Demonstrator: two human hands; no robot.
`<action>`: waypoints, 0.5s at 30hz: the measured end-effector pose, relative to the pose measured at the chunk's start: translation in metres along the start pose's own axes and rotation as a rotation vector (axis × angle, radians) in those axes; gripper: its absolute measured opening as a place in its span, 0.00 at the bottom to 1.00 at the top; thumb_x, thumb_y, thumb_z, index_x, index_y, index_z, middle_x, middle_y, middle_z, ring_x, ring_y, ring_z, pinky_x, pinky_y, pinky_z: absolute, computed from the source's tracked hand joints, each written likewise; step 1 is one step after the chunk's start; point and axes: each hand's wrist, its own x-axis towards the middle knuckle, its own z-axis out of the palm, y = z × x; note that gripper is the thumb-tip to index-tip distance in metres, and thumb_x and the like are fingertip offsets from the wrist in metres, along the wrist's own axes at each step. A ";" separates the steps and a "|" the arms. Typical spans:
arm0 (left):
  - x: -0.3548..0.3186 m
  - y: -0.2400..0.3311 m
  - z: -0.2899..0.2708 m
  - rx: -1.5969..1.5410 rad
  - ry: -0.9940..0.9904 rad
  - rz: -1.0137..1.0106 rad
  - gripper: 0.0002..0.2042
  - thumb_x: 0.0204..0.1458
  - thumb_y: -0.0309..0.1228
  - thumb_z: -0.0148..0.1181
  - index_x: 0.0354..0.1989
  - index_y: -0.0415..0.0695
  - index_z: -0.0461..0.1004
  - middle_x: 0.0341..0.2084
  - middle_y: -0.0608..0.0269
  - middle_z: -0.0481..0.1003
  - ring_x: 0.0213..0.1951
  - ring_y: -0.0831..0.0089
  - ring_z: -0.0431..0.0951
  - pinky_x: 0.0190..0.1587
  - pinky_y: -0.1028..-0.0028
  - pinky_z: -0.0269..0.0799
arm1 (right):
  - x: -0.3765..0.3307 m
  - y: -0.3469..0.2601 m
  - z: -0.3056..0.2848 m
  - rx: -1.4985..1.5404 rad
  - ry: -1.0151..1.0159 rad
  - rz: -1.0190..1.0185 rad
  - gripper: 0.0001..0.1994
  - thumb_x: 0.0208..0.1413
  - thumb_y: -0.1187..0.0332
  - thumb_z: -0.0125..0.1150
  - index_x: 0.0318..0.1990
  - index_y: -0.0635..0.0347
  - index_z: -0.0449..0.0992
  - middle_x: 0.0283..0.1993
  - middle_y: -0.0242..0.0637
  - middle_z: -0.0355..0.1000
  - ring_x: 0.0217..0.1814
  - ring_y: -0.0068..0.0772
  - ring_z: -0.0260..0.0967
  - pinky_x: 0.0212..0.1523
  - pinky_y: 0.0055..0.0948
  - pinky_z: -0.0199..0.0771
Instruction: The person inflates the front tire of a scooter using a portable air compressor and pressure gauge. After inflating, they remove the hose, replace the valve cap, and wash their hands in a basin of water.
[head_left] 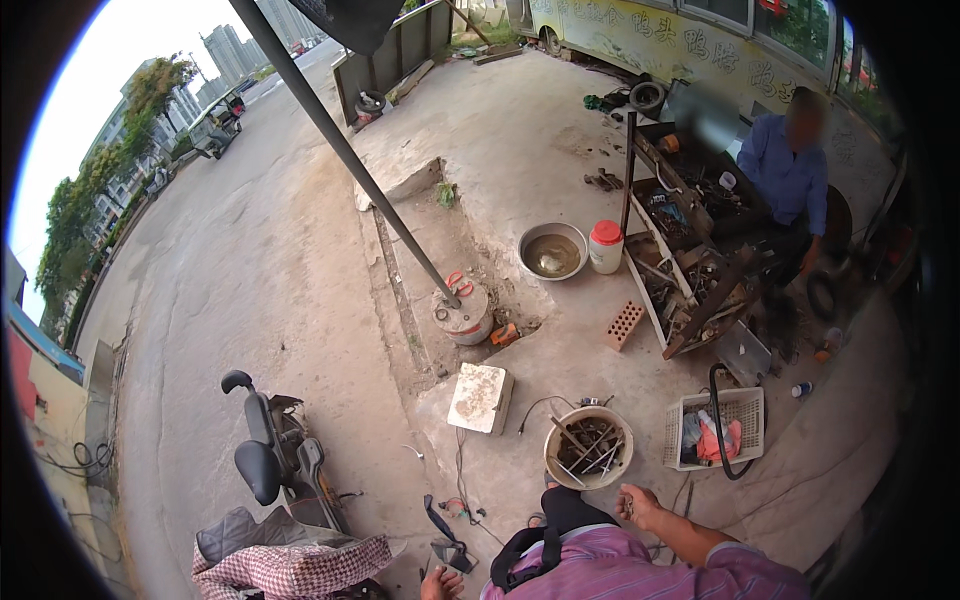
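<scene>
Just beyond my body, my right hand point(637, 505) is held up with its fingers curled in; whatever is in them, if anything, is too small to make out. It is nearest to a round cream bucket point(552, 462) full of metal rods and hand tools, without touching it. At the lower edge my left hand point(441, 584) shows only in part, its fingers loosely apart and no object visible in it. Close to that hand, a black strap-like piece point(452, 550) lies on the ground. A plastic basket point(757, 430) with cloths and a black hose point(716, 410) stands to the right.
A scooter point(275, 445) with a checked cover point(300, 570) stands at left. Ahead are a white block point(480, 396), a pole point(360, 165) in a round base point(465, 318), a water basin point(526, 262), a red-lidded tub point(605, 250) and a perforated brick point(625, 325). A person point(785, 165) sits behind tool trays point(655, 300).
</scene>
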 end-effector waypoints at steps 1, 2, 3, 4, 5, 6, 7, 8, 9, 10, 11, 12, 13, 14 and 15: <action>0.003 0.009 0.006 0.001 0.009 -0.009 0.31 0.57 0.52 0.50 0.63 0.44 0.60 0.53 0.48 0.70 0.48 0.52 0.72 0.46 0.50 0.73 | 0.009 -0.009 0.011 -0.009 -0.015 -0.025 0.15 0.56 0.55 0.58 0.41 0.56 0.70 0.29 0.35 0.72 0.27 0.33 0.72 0.25 0.30 0.70; 0.007 0.018 0.011 0.001 0.020 -0.018 0.31 0.57 0.51 0.51 0.63 0.44 0.60 0.53 0.48 0.69 0.49 0.52 0.72 0.46 0.50 0.73 | 0.016 -0.018 0.022 -0.018 -0.031 -0.048 0.15 0.55 0.56 0.59 0.40 0.56 0.70 0.29 0.36 0.72 0.26 0.33 0.72 0.25 0.30 0.70; -0.025 0.044 0.042 -0.009 0.071 0.043 0.29 0.57 0.49 0.52 0.60 0.42 0.62 0.48 0.48 0.72 0.45 0.53 0.74 0.45 0.54 0.74 | 0.024 -0.029 0.031 -0.002 -0.033 -0.057 0.15 0.56 0.56 0.59 0.41 0.58 0.70 0.32 0.38 0.74 0.28 0.34 0.73 0.27 0.31 0.72; -0.043 0.061 0.060 -0.006 0.110 0.047 0.28 0.57 0.49 0.53 0.59 0.42 0.63 0.47 0.49 0.73 0.44 0.54 0.74 0.44 0.55 0.75 | 0.029 -0.041 0.042 0.002 -0.052 -0.057 0.15 0.56 0.57 0.58 0.41 0.58 0.70 0.32 0.39 0.74 0.29 0.34 0.73 0.28 0.32 0.72; -0.054 0.075 0.075 -0.006 0.145 0.052 0.27 0.57 0.49 0.53 0.58 0.41 0.64 0.45 0.50 0.74 0.42 0.55 0.75 0.43 0.57 0.75 | 0.034 -0.055 0.053 0.003 -0.069 -0.062 0.15 0.56 0.57 0.58 0.41 0.58 0.70 0.32 0.39 0.74 0.30 0.34 0.73 0.29 0.32 0.73; -0.057 0.086 0.082 -0.007 0.178 0.058 0.26 0.57 0.48 0.53 0.56 0.41 0.65 0.44 0.51 0.75 0.41 0.56 0.76 0.42 0.58 0.75 | 0.039 -0.070 0.064 0.005 -0.087 -0.069 0.15 0.56 0.57 0.58 0.41 0.58 0.70 0.32 0.39 0.74 0.31 0.34 0.74 0.30 0.32 0.73; -0.042 0.083 0.069 0.013 0.113 0.078 0.25 0.57 0.48 0.53 0.55 0.42 0.66 0.43 0.52 0.75 0.40 0.58 0.76 0.41 0.59 0.75 | 0.042 -0.085 0.076 0.000 -0.122 -0.081 0.14 0.57 0.56 0.57 0.41 0.57 0.70 0.33 0.39 0.75 0.32 0.34 0.74 0.32 0.32 0.73; -0.014 0.068 0.039 0.035 0.048 0.093 0.24 0.57 0.48 0.53 0.54 0.42 0.67 0.42 0.53 0.76 0.39 0.59 0.76 0.40 0.60 0.75 | 0.046 -0.097 0.086 0.009 -0.143 -0.078 0.14 0.57 0.56 0.57 0.41 0.57 0.70 0.33 0.39 0.75 0.32 0.34 0.74 0.32 0.32 0.74; 0.001 0.061 0.024 0.058 -0.021 0.104 0.23 0.57 0.48 0.54 0.52 0.43 0.68 0.42 0.54 0.76 0.38 0.60 0.77 0.40 0.61 0.75 | 0.049 -0.109 0.094 0.019 -0.160 -0.076 0.14 0.57 0.56 0.57 0.41 0.56 0.70 0.33 0.38 0.75 0.33 0.34 0.75 0.33 0.32 0.74; -0.010 0.060 0.034 0.075 0.053 0.085 0.22 0.57 0.47 0.54 0.51 0.43 0.69 0.41 0.55 0.76 0.38 0.62 0.77 0.38 0.63 0.75 | 0.053 -0.117 0.099 0.033 -0.172 -0.082 0.14 0.58 0.55 0.57 0.41 0.56 0.70 0.34 0.38 0.75 0.33 0.34 0.75 0.34 0.32 0.74; -0.031 0.069 0.056 0.098 0.124 0.078 0.21 0.57 0.47 0.53 0.50 0.43 0.70 0.41 0.56 0.76 0.38 0.63 0.77 0.37 0.64 0.75 | 0.060 -0.124 0.104 0.033 -0.198 -0.078 0.15 0.58 0.55 0.57 0.42 0.56 0.70 0.35 0.38 0.75 0.34 0.33 0.75 0.34 0.31 0.74; -0.056 0.079 0.080 0.117 0.197 0.069 0.21 0.57 0.47 0.53 0.49 0.42 0.71 0.41 0.57 0.77 0.38 0.64 0.77 0.36 0.65 0.75 | 0.068 -0.130 0.113 0.038 -0.212 -0.089 0.15 0.59 0.55 0.56 0.43 0.56 0.70 0.36 0.38 0.76 0.34 0.34 0.75 0.34 0.32 0.74; -0.003 0.049 0.023 0.207 0.140 0.047 0.20 0.58 0.45 0.53 0.48 0.42 0.71 0.41 0.57 0.77 0.39 0.64 0.78 0.36 0.65 0.75 | 0.074 -0.135 0.121 0.049 -0.220 -0.093 0.15 0.59 0.55 0.55 0.44 0.57 0.70 0.36 0.39 0.76 0.35 0.35 0.75 0.34 0.33 0.75; 0.047 0.025 -0.026 0.304 0.077 0.028 0.19 0.58 0.44 0.53 0.48 0.41 0.71 0.41 0.56 0.77 0.39 0.63 0.78 0.36 0.66 0.75 | 0.078 -0.135 0.126 0.070 -0.215 -0.096 0.16 0.59 0.55 0.55 0.45 0.57 0.70 0.36 0.40 0.76 0.35 0.36 0.76 0.34 0.33 0.75; 0.077 0.019 -0.053 0.404 0.013 0.015 0.18 0.58 0.43 0.53 0.47 0.41 0.72 0.41 0.56 0.77 0.40 0.63 0.78 0.36 0.66 0.75 | 0.084 -0.136 0.132 0.048 -0.194 -0.096 0.16 0.59 0.55 0.55 0.46 0.57 0.70 0.38 0.39 0.76 0.37 0.36 0.76 0.37 0.33 0.75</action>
